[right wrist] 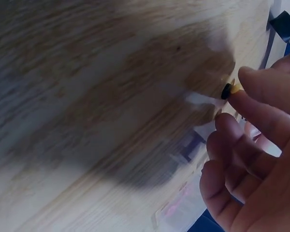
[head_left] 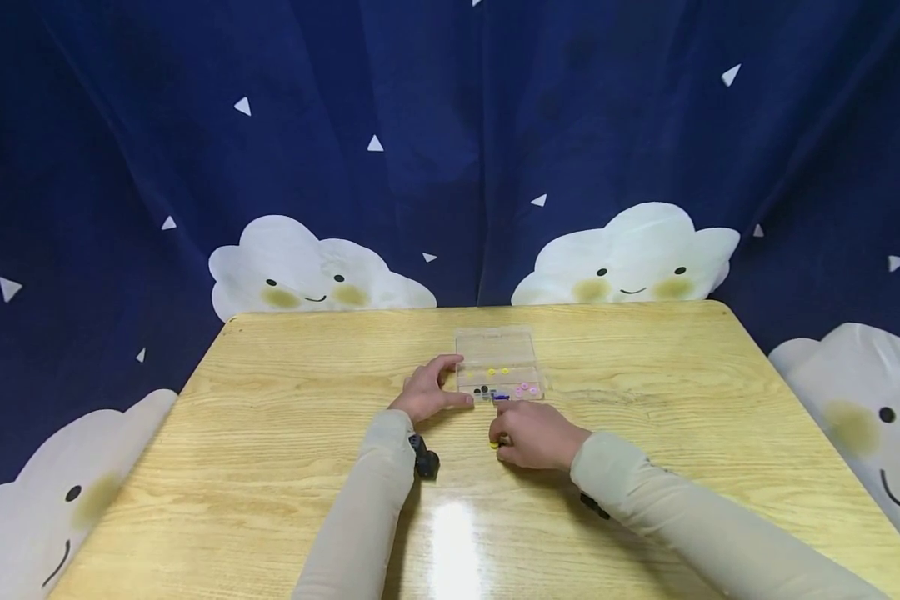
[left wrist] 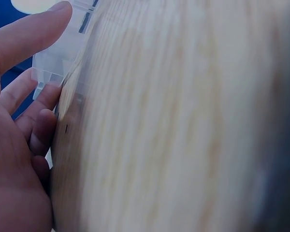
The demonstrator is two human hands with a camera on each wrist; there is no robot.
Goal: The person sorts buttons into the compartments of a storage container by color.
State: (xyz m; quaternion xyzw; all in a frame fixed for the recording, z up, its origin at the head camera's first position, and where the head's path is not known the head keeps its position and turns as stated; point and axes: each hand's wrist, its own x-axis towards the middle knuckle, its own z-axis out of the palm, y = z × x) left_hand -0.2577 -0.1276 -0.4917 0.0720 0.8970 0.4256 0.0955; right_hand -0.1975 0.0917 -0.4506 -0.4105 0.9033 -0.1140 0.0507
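A clear plastic box (head_left: 497, 345) with compartments lies near the table's middle, its lid swung back. My left hand (head_left: 425, 392) is at its left side, thumb by the near corner and forefinger by the left edge, fingers spread. In the left wrist view the fingertips (left wrist: 52, 91) touch the box's edge. Just in front of the box, my right hand (head_left: 534, 435) pinches a small yellow-and-black piece (right wrist: 227, 91) between thumb and forefinger, close over the wood. The other right fingers curl loosely.
Inside the box are small yellow rings (head_left: 505, 371), black pieces (head_left: 484, 389), pink rings (head_left: 533, 390) and a dark blue piece (head_left: 501, 397). The wooden table (head_left: 285, 467) ends at a dark blue curtain (head_left: 435, 167) printed with clouds.
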